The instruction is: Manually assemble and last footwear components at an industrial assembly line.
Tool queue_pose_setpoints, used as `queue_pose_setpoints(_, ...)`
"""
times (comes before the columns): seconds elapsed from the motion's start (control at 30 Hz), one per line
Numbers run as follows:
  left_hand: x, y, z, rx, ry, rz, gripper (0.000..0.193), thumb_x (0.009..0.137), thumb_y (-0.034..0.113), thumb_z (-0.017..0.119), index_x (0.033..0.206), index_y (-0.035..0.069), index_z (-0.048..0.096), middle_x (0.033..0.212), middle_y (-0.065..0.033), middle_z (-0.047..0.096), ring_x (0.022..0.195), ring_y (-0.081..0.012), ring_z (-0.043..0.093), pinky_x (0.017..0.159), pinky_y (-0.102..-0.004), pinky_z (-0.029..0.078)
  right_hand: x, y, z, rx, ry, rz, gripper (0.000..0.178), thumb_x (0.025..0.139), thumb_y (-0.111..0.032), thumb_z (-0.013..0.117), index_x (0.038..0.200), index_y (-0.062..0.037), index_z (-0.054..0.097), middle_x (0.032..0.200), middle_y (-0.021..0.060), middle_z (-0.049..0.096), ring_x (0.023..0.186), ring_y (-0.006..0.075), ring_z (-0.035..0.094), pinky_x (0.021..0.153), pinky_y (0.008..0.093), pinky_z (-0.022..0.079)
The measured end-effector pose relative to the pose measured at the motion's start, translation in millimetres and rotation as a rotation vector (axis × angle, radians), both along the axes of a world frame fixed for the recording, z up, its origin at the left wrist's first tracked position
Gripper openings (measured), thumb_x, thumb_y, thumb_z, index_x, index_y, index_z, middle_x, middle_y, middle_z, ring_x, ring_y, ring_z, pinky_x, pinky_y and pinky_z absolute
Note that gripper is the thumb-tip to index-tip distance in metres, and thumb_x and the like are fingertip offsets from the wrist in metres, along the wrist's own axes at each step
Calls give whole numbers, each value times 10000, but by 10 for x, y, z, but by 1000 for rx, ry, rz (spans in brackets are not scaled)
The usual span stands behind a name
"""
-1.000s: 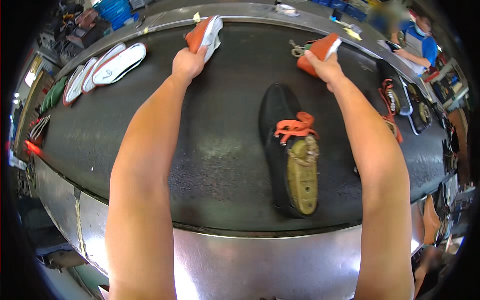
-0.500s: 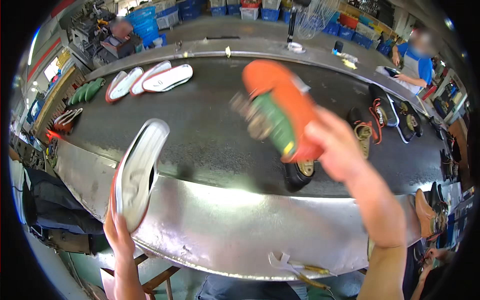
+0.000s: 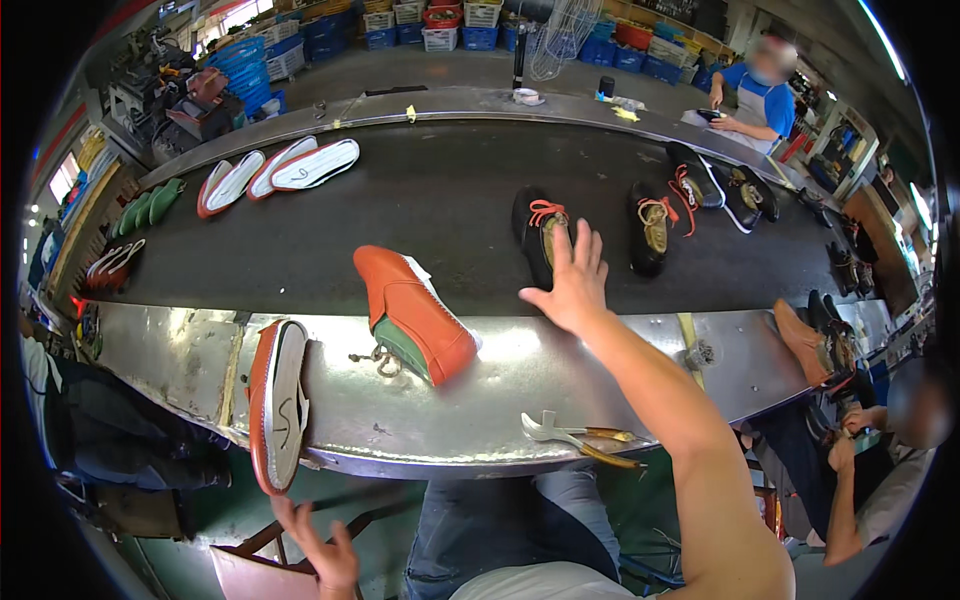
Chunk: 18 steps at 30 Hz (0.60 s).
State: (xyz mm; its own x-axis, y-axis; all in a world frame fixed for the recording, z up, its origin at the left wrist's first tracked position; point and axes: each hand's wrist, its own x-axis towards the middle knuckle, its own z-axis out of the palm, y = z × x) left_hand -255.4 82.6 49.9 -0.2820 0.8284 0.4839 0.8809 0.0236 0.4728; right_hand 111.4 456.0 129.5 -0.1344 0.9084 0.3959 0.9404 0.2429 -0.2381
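Observation:
My right hand [image 3: 575,280], fingers spread, is over a black shoe [image 3: 535,240] with orange laces; I cannot tell whether it touches it. An orange shoe [image 3: 425,315] with a green last inside and loose brown laces lies on its side across the belt's near edge and the metal ledge. To its left a white-lined shoe sole [image 3: 280,400] with a reddish-orange side rests on the ledge, its near end sticking out past the edge. My left hand [image 3: 325,550] is open just below that end, its fingertips close to it.
Metal-handled tools [image 3: 580,437] lie on the metal ledge [image 3: 400,440]. More white-lined soles [image 3: 315,165] and green lasts [image 3: 150,205] sit on the far left of the dark belt [image 3: 430,200]. Black shoes [image 3: 655,230] stand at right. Other people [image 3: 765,90] work across and beside me.
The orange shoe has left my right hand and now lies on the ledge. My left hand has let go of the sole and dropped lower. My right hand has reached to the black shoe.

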Motion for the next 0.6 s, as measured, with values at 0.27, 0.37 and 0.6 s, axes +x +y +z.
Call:
queue_pose_setpoints(0.27, 557, -745, -1345, -794, -576, 76, 595, 894, 284, 654, 1342, -68, 483, 1445, -300, 446, 1352, -442, 425, 1112, -538, 345, 855, 535, 443, 351, -97, 123, 701, 816, -176, 768, 1407, -19, 424, 1337, 192, 552, 1169, 382, 561, 960, 442, 480)
queue_pose_setpoints(0.37, 519, -830, -1735, -1120, -1354, 295, 710, 953, 501, 579, 1399, -42, 481, 1422, -243, 518, 1310, -357, 514, 1101, -493, 390, 663, -537, 600, 44, 297, 295, 414, 887, -180, 710, 1237, 8, 591, 1087, 188, 681, 944, 321, 674, 845, 404, 531)
queue_pose_setpoints(0.6, 103, -1024, -2779, -1319, -1138, 19, 593, 985, 490, 523, 1351, 25, 564, 1302, -188, 633, 1177, -314, 626, 976, -444, 502, 519, -3398, -1358, -486, 98, 398, 251, 918, -306, 634, 1031, -89, 693, 1020, 142, 699, 1020, 329, 658, 983, 530, 396)
